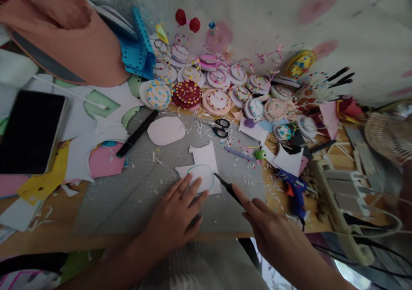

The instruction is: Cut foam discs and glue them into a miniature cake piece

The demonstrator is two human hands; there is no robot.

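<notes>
My left hand [175,210] lies flat with fingers spread on a piece of white card [205,156]. A rounded outline in blue-green is drawn on that card, partly under my fingertips. In my right hand [268,221] is a dark craft knife [231,190], gripped with the index finger along its handle. Its tip points at the right side of the outline; I cannot tell whether it touches the card. Both rest over a grey cutting mat [128,204]. Beyond the card lie a white card oval [166,130] and black-handled scissors [220,128].
Several small decorated paper hats [187,94] crowd the back. A blue glue gun [294,191] and a power strip [341,212] with cables lie right. A black tablet [30,131], paper scraps and a black bar-shaped tool [137,133] are left. White shavings litter the mat.
</notes>
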